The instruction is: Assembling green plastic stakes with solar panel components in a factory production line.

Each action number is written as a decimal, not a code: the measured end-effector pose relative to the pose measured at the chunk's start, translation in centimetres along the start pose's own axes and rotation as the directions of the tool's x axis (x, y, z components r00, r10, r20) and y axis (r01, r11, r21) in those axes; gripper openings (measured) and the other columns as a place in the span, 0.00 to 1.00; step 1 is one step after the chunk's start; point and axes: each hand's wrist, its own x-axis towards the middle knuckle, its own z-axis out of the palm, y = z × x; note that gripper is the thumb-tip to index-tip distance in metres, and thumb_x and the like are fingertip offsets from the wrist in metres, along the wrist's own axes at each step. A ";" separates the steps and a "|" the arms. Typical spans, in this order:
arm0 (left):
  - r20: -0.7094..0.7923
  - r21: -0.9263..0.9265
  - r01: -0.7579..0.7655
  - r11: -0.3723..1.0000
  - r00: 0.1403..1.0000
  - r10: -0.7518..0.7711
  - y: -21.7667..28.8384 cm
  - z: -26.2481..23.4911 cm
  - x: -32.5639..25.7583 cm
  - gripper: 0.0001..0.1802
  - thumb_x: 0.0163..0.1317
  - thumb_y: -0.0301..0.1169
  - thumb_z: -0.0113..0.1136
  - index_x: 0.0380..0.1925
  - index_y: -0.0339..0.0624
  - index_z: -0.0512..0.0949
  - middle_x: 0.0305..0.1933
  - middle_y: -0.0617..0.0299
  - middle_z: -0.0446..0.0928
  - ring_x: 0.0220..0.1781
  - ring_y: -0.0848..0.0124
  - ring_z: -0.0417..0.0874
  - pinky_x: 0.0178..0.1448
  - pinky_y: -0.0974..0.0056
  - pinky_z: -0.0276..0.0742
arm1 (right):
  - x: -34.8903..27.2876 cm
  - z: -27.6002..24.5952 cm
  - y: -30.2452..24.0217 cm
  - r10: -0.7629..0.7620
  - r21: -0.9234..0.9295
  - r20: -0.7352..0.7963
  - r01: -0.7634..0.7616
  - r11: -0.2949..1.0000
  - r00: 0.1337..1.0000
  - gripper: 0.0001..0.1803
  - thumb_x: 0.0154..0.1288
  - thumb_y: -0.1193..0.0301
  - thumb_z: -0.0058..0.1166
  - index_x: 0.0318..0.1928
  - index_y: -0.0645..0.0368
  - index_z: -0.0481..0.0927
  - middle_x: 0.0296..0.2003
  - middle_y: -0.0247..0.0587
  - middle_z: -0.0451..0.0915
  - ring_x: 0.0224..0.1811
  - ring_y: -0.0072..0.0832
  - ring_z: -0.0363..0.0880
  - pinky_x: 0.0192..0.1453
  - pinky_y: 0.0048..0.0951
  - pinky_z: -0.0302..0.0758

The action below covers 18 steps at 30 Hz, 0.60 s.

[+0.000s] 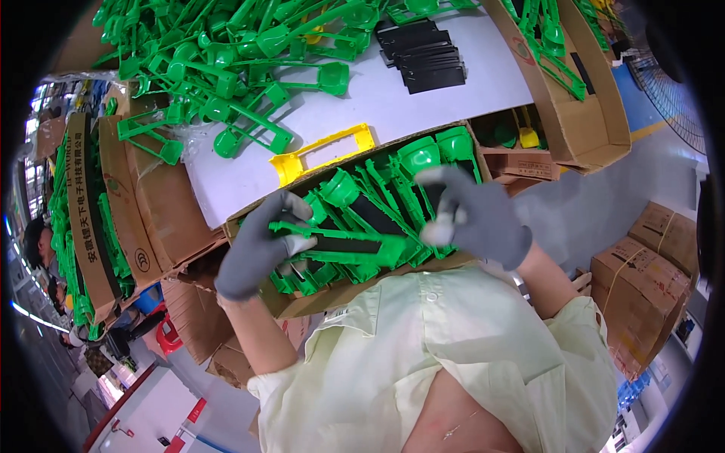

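My left hand (257, 245), in a grey glove with pale fingertips, grips the left end of a green plastic frame (389, 251) with a black strip along its middle. This frame lies slantwise over a cardboard box (317, 303) packed with several similar green frames (419, 155), some with black strips. My right hand (483, 219), gloved alike, hovers over the right part of the box. Its fingers are apart and slightly blurred, with nothing visible between them. Just beyond the box, a yellow plastic frame (325, 153) rests on the white tabletop (483, 64).
A large heap of green frames (219, 60) covers the table's far left. Black strips (427, 57) lie stacked at the far middle. Cardboard boxes with green parts stand at left (136, 196) and right (593, 128). Closed cartons (634, 287) sit on the floor at right.
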 end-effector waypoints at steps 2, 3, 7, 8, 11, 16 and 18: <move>0.063 0.161 -0.024 0.987 0.998 0.014 0.4 -0.5 1.7 0.20 0.50 0.27 0.68 0.43 0.41 0.71 0.27 0.63 0.74 0.23 0.73 0.80 0.23 0.71 0.71 | 0.9 -0.7 0.3 -0.002 -0.034 -0.084 -0.001 0.999 0.996 0.32 0.50 0.56 0.65 0.56 0.49 0.74 0.22 0.31 0.73 0.20 0.18 0.69 0.27 0.21 0.66; 0.140 0.327 -0.058 0.943 0.990 0.013 0.4 -0.7 2.3 0.24 0.48 0.32 0.70 0.44 0.43 0.71 0.27 0.61 0.76 0.24 0.70 0.81 0.25 0.68 0.72 | 1.3 -1.0 0.3 -0.007 -0.063 -0.088 0.001 0.998 0.996 0.31 0.50 0.57 0.65 0.56 0.49 0.74 0.22 0.31 0.72 0.21 0.18 0.69 0.26 0.21 0.66; -0.122 0.761 -0.160 0.629 0.917 0.380 0.1 -0.6 3.5 0.33 0.41 0.45 0.73 0.46 0.44 0.73 0.31 0.55 0.81 0.35 0.56 0.82 0.40 0.56 0.75 | 2.5 -2.2 0.4 0.004 -0.130 -0.135 -0.022 0.991 0.991 0.28 0.50 0.61 0.65 0.53 0.51 0.76 0.22 0.29 0.71 0.22 0.16 0.67 0.27 0.19 0.64; -0.249 0.700 -0.117 0.704 0.884 0.395 0.8 -1.4 4.0 0.27 0.44 0.43 0.71 0.43 0.44 0.77 0.31 0.56 0.81 0.35 0.59 0.83 0.40 0.58 0.76 | 2.9 -2.6 0.8 0.050 -0.143 -0.174 -0.075 0.987 0.983 0.25 0.51 0.62 0.65 0.51 0.52 0.77 0.22 0.28 0.71 0.22 0.15 0.67 0.27 0.19 0.65; -0.567 0.533 -0.029 0.846 0.729 0.382 1.4 -6.2 8.6 0.20 0.50 0.40 0.64 0.41 0.42 0.78 0.33 0.53 0.82 0.37 0.59 0.83 0.42 0.58 0.75 | 5.1 -4.7 2.7 -0.012 -0.130 -0.277 -0.025 0.991 0.961 0.20 0.53 0.65 0.63 0.47 0.53 0.80 0.23 0.28 0.72 0.23 0.15 0.66 0.29 0.19 0.65; -0.714 0.682 0.213 0.700 0.404 0.572 0.9 -11.1 14.6 0.46 0.42 0.63 0.66 0.48 0.33 0.72 0.45 0.41 0.78 0.49 0.49 0.79 0.51 0.51 0.73 | 10.6 -6.8 5.1 -0.332 -0.397 -0.322 0.192 0.897 0.887 0.13 0.55 0.68 0.61 0.42 0.53 0.80 0.29 0.31 0.77 0.26 0.21 0.76 0.30 0.23 0.71; -0.727 0.654 0.205 0.728 0.439 0.529 1.8 -10.6 15.8 0.45 0.42 0.63 0.66 0.47 0.33 0.73 0.47 0.41 0.78 0.51 0.48 0.78 0.53 0.52 0.72 | 12.4 -7.5 6.8 -0.418 -0.536 -0.304 0.209 0.818 0.856 0.13 0.54 0.69 0.61 0.41 0.52 0.79 0.32 0.32 0.76 0.28 0.25 0.77 0.32 0.25 0.72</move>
